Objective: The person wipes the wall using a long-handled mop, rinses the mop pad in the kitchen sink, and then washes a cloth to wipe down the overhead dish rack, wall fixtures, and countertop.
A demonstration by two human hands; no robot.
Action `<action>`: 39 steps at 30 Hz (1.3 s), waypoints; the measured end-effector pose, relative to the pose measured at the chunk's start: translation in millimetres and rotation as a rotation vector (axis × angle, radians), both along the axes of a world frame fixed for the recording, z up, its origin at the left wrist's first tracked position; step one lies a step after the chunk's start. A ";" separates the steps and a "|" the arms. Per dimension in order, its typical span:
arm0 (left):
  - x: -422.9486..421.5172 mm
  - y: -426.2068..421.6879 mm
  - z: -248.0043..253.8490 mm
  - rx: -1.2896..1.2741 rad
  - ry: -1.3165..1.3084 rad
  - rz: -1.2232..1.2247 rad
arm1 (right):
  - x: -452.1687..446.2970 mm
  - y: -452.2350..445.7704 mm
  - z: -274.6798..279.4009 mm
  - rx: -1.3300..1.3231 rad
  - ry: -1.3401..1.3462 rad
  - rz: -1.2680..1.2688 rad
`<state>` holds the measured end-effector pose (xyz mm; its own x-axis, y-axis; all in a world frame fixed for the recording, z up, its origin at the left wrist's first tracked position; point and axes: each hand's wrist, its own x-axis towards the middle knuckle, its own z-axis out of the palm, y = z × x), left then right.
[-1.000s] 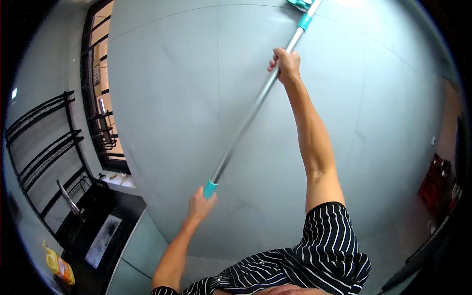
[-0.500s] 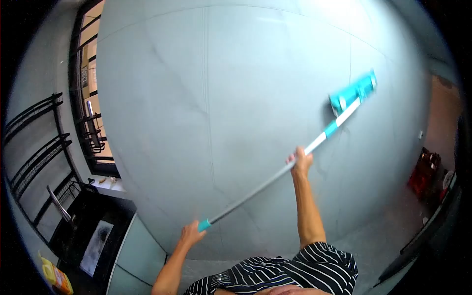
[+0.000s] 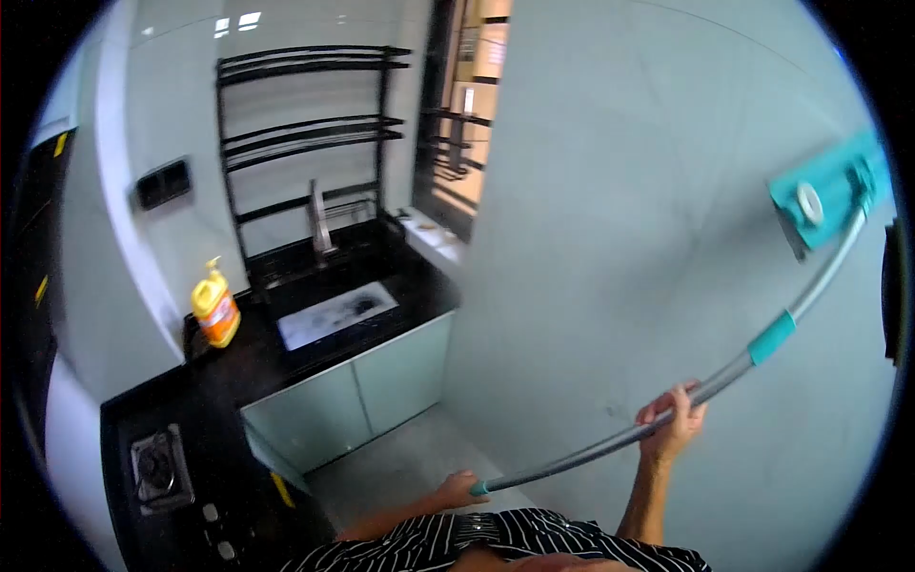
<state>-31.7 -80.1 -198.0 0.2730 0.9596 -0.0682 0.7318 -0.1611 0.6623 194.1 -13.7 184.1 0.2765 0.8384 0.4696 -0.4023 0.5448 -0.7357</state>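
Observation:
A flat mop (image 3: 581,459) with a long grey handle, a teal sleeve and a wide teal head reaches diagonally up to the right. My left hand (image 3: 460,488) is closed round the teal end of the handle, low in front of my body. Farther along, my right hand (image 3: 674,421) grips the shaft below the teal sleeve. The mop's head is up by the pale grey wall (image 3: 591,238), near the right edge of the view. Whether its pad touches the wall I cannot tell.
To the left runs a black counter (image 3: 253,377) with a sink (image 3: 335,315), a tap (image 3: 320,224), a yellow pump bottle (image 3: 217,310) and a gas burner (image 3: 160,469). Above the sink stands a black rack (image 3: 305,129), beside a barred window (image 3: 464,124). Pale cabinet doors (image 3: 357,400) face the floor.
The view has swung left, bringing more of the counter, burner and bottle into sight. The mop's head now appears closer to the right edge. Both hands have kept hold of the handle.

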 end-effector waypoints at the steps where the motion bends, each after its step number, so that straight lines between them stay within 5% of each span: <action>1: 0.0 -0.1 -4.6 -0.053 0.026 0.030 | -24.7 10.3 -1.3 0.036 -0.057 0.113; 3: -19.0 -19.3 -34.5 0.212 -0.007 0.162 | -73.3 15.4 -11.8 0.057 -0.120 0.330; 6: -48.3 -32.1 -41.5 0.240 -0.127 0.418 | -149.3 14.4 -25.6 0.008 -0.138 0.610; 10: -84.9 -69.7 65.8 -0.022 -0.464 0.856 | -232.8 11.3 -52.9 -0.003 -0.052 1.083; 14: -94.6 -86.1 41.8 0.181 -0.408 1.156 | -299.1 20.5 -62.7 -0.048 -0.055 1.355; 18: -72.2 -99.8 89.9 0.241 -0.433 1.446 | -347.0 34.0 -92.0 -0.035 -0.123 1.588; 20: -80.2 -115.7 45.1 -0.074 -0.398 1.521 | -365.6 34.3 -108.5 -0.052 -0.081 1.716; 26: -56.6 -119.4 15.8 -0.298 -0.245 1.584 | -376.2 44.4 -126.6 -0.162 -0.113 2.247; 28: -74.3 -137.2 -39.0 -0.480 -0.166 1.386 | -382.2 45.2 -121.4 -0.193 -0.043 2.467; 31: -73.8 -168.8 -31.6 -0.360 -0.316 1.260 | -403.4 26.8 -149.2 -0.160 -0.168 2.553; 32: -73.8 -147.5 59.2 -0.556 -0.329 1.373 | -404.6 16.3 -165.5 -0.173 -0.227 2.532; 33: -72.0 -150.4 76.9 -0.124 -0.631 1.639 | -407.6 6.0 -182.9 -0.180 -0.255 2.490; 34: -77.4 -140.0 137.9 0.055 -0.576 1.766 | -410.6 -4.0 -198.4 -0.136 -0.318 2.425; 35: -90.3 -144.3 139.0 0.440 -0.641 1.845 | -412.6 -13.6 -213.2 -0.098 -0.381 2.354; 39: -138.0 -109.9 241.1 0.750 -0.613 1.785 | -414.1 -53.9 -236.7 0.130 -0.659 1.979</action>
<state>-169.7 -190.0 43.1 -0.9911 -0.0803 0.1060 0.1034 0.0361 0.9940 -220.0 -67.5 -52.6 -0.9368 -0.3068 0.1680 -0.1303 -0.1396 -0.9816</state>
